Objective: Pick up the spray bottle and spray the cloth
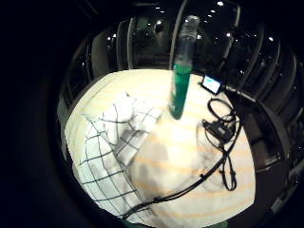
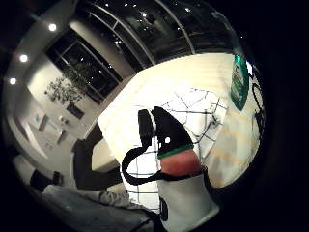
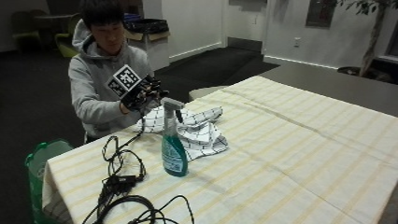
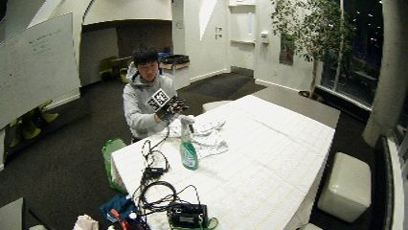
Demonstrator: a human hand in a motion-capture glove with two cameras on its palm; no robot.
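Green liquid fills the clear plastic spray bottle [image 3: 174, 148], which stands upright with a white trigger head near the tabletop edge on the person's side, its label too small to read. Just beside it, toward the person, lies the crumpled white cloth [image 3: 196, 130] with a dark grid check, on a cream, yellow-striped tablecloth [image 3: 298, 154] with broad open room beyond. Gloved right hand [image 3: 142, 94] hovers above both, touching neither; its fingers appear relaxed, grasping nothing, and black cables [image 3: 121, 179] coil near the table corner.
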